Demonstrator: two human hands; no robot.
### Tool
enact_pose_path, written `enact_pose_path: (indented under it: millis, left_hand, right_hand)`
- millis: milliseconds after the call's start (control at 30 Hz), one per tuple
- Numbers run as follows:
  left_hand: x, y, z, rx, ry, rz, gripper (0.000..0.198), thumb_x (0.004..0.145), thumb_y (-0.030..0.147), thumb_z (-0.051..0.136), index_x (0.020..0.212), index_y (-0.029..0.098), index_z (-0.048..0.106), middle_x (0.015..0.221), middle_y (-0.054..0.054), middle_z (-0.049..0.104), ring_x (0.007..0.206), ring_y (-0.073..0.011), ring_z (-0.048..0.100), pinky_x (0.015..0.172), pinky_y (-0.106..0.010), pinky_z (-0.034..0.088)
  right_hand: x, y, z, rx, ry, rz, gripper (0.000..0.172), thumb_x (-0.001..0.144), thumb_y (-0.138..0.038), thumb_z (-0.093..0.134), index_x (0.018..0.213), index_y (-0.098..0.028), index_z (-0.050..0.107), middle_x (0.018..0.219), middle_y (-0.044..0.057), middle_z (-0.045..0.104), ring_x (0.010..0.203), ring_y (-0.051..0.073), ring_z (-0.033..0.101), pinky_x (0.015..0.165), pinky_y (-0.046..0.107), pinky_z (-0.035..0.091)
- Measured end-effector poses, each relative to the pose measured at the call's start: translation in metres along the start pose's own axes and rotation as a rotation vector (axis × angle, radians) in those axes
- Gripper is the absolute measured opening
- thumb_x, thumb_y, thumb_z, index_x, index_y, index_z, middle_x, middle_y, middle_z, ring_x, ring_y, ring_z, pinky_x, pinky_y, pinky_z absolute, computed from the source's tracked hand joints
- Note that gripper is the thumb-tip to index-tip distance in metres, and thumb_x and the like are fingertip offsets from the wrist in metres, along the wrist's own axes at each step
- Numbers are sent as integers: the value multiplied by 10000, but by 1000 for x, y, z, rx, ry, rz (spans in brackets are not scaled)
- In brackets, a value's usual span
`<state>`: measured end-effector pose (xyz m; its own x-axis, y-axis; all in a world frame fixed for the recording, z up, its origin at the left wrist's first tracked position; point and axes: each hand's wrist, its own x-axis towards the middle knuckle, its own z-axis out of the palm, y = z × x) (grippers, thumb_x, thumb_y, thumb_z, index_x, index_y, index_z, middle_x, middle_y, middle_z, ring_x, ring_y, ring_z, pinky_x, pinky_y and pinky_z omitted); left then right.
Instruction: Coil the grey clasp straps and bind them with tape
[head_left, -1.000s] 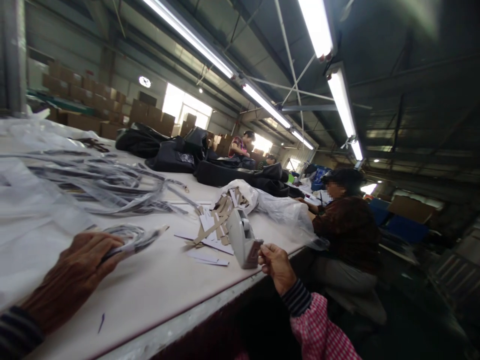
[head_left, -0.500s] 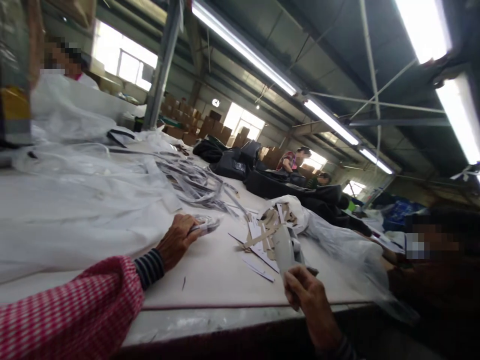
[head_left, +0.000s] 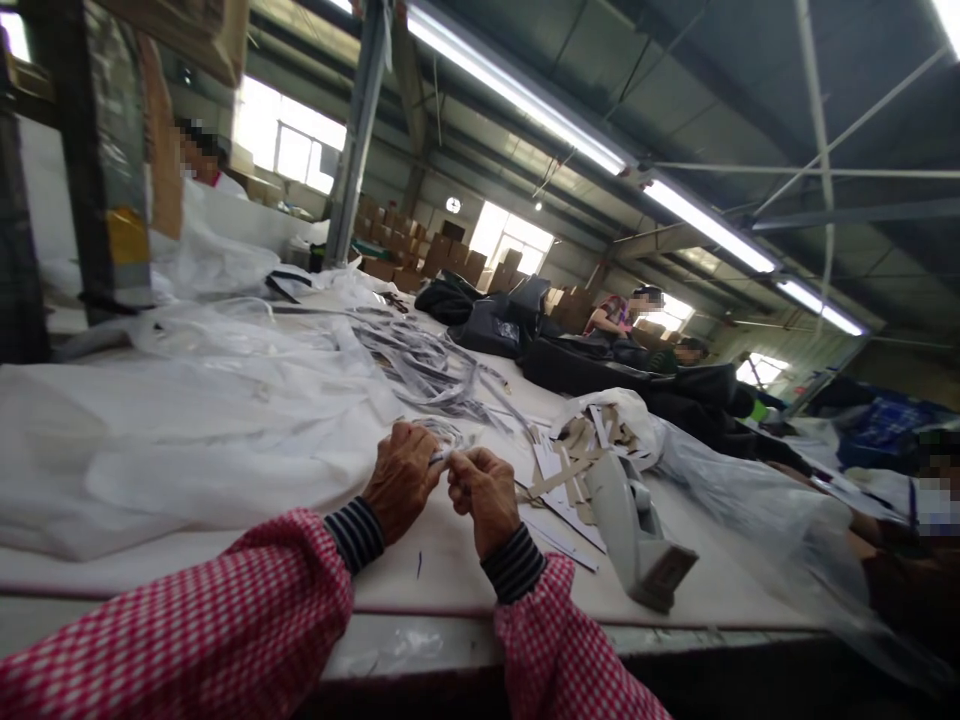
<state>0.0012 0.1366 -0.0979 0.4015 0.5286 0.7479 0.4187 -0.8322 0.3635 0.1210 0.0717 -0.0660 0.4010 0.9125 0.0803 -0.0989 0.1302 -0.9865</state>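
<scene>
My left hand point(head_left: 406, 480) is closed on a small clear plastic-wrapped bundle point(head_left: 448, 432) above the white table surface. Right beside it, my right hand point(head_left: 484, 492) pinches the near end of the same bundle, fingertips close to those of my left hand. A grey-white tape dispenser point(head_left: 626, 520) stands to the right of my right hand. Behind the dispenser, white and tan card strips point(head_left: 570, 470) spill from a clear plastic bag point(head_left: 637, 415).
White sheeting point(head_left: 187, 440) covers the left of the table. Grey plastic-wrapped strips point(head_left: 420, 360) lie farther back, with black bags point(head_left: 487, 325) behind them. A person point(head_left: 615, 315) is beyond the bags; another is at the far right edge.
My right hand has left the tape dispenser and moved left to the bundle in my left hand. The dispenser now stands on the table. The view has shifted.
</scene>
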Motion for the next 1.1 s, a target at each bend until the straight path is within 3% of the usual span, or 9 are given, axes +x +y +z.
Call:
enact_pose_path:
  millis: [233, 500, 933, 1033, 1100]
  left_hand:
    - [0, -2, 2, 30, -44, -28, 79, 941, 216, 530, 918, 173, 592, 1006, -95, 626, 1032, -301, 471, 842, -439, 396]
    - [-1, -16, 8, -311, -256, -288, 224, 904, 396, 490, 804, 202, 539, 913, -75, 575, 990, -287, 469, 884, -438, 408]
    - [10, -25, 0, -364, -335, -399, 304, 833, 444, 434, 725, 190, 561, 766, -31, 586, 848, -236, 551, 764, -349, 418]
    - [14, -25, -3, -350, -318, -398, 329, 864, 454, 402, 716, 196, 542, 753, -22, 581, 817, -228, 549, 754, -351, 415]
    - [13, -25, -4, -333, -298, -388, 336, 887, 446, 384, 709, 201, 530, 763, -23, 575, 824, -228, 539, 764, -357, 408]
  right_hand:
    - [6, 10, 2, -42, 54, 3, 302, 663, -387, 752, 650, -169, 542, 478, -45, 568, 334, 54, 422, 304, 157, 256]
    - [10, 34, -12, -123, 76, 12, 463, 651, -531, 781, 588, -206, 458, 395, -49, 519, 279, 65, 390, 265, 168, 238]
    - [5, 44, -15, -237, -44, -134, 370, 800, -526, 670, 732, -208, 493, 458, -66, 545, 283, 88, 427, 273, 177, 284]
    - [3, 41, -17, -271, -23, -186, 273, 780, -411, 695, 782, -207, 513, 560, -52, 572, 406, 107, 500, 357, 197, 389]
    - [1, 33, -20, -394, 61, -349, 191, 768, -290, 703, 849, -205, 551, 718, -15, 612, 589, 133, 568, 519, 233, 492]
